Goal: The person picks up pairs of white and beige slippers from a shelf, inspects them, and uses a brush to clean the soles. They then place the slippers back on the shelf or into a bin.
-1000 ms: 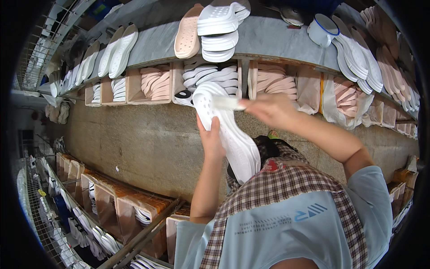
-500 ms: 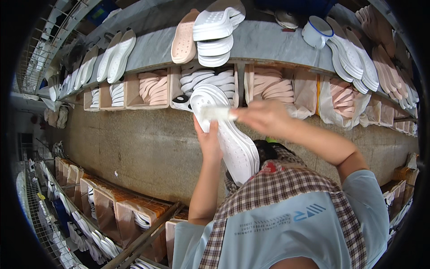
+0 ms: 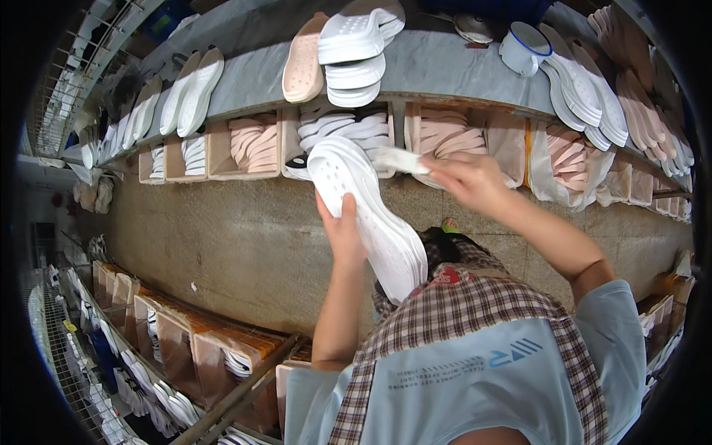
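My left hand (image 3: pixel 344 228) is closed around the side of a stack of white shoe soles (image 3: pixel 377 222), held at a slant before my body. Small holes dot the top sole, and the stack's lower end reaches my checked apron. Just right of the stack's upper end, my right hand (image 3: pixel 475 184) grips what looks like a flat white brush (image 3: pixel 402 160). The brush is slightly blurred and appears apart from the top sole.
On the grey worktop (image 3: pixel 252 63) ahead lie white soles (image 3: pixel 354 44), a pink sole (image 3: pixel 303 63) and a white enamel mug (image 3: pixel 523 50) with a blue rim. Below its edge, bins (image 3: pixel 245 176) hold white and pink soles. More shelving with bins (image 3: pixel 174 326) stands at lower left.
My right hand has moved the brush off the top sole, to the right and slightly up. The stack in my left hand has shifted a little to the left.
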`<state>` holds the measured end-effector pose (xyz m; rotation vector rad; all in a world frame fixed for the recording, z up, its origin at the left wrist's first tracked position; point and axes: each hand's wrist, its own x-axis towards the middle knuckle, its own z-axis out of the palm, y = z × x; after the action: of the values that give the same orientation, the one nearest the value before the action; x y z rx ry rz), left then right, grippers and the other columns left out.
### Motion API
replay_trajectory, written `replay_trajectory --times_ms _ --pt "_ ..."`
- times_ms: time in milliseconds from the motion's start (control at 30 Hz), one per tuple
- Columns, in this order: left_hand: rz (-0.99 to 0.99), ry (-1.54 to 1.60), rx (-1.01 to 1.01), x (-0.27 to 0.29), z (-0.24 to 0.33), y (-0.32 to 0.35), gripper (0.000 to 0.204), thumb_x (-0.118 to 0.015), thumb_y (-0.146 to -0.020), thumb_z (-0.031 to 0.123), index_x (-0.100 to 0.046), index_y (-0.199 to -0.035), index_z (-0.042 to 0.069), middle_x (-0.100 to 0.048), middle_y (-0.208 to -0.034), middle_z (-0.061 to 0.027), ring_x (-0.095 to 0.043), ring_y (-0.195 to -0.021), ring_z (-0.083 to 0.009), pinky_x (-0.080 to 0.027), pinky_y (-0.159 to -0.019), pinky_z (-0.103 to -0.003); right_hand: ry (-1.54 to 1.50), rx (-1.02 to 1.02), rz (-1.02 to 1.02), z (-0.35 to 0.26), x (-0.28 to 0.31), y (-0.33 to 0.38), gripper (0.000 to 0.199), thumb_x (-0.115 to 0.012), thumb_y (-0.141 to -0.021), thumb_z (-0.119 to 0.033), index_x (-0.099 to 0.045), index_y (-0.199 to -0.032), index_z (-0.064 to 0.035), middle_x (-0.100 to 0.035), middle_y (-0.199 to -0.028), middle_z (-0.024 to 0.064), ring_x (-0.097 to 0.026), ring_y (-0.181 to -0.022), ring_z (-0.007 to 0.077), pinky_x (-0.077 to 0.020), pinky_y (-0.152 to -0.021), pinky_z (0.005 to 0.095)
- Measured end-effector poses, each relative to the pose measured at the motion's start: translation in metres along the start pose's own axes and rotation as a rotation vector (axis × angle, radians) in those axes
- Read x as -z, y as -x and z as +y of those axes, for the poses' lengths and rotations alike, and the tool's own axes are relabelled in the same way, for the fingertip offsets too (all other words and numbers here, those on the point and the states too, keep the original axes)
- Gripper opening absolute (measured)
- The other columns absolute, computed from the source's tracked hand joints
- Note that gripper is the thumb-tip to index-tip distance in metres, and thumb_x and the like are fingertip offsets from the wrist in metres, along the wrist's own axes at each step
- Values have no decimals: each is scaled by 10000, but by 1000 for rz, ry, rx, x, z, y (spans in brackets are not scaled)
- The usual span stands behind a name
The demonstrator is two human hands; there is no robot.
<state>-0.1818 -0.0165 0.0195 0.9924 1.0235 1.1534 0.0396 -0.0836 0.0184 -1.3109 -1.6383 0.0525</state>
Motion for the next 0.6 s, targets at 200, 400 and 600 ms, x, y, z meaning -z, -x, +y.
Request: replay_trajectory --times_ms 200,400,600 --pt "13 28 46 5 -5 -6 697 -560 -902 54 -146 -1462 90 -383 -1388 -127 -441 -1214 -225 -396 -988 -362 21 131 -80 -10 -5 23 238 -668 -803 -245 -695 -1037 -210 -496 -601 -15 -477 -439 128 -367 -337 288" --pt "-27 26 18 6 -7 -4 691 -557 -909 65 -148 -1464 113 -395 -1376 -123 -452 -1199 -228 -397 -988 -364 -107 205 -151 -13 -8 22 232 -682 -793 -254 -702 -1023 -225 -486 -588 -28 -454 -422 123 -344 -337 286" --pt "59 35 49 0 2 -4 688 -547 -912 59 -142 -1464 121 -385 -1383 -127 -456 -1190 -236 -400 -984 -386 -51 51 -50 -3 -15 34 260 -669 -816 -255 -689 -1074 -228 -507 -577 -37 -444 -407 93 -335 -320 266"
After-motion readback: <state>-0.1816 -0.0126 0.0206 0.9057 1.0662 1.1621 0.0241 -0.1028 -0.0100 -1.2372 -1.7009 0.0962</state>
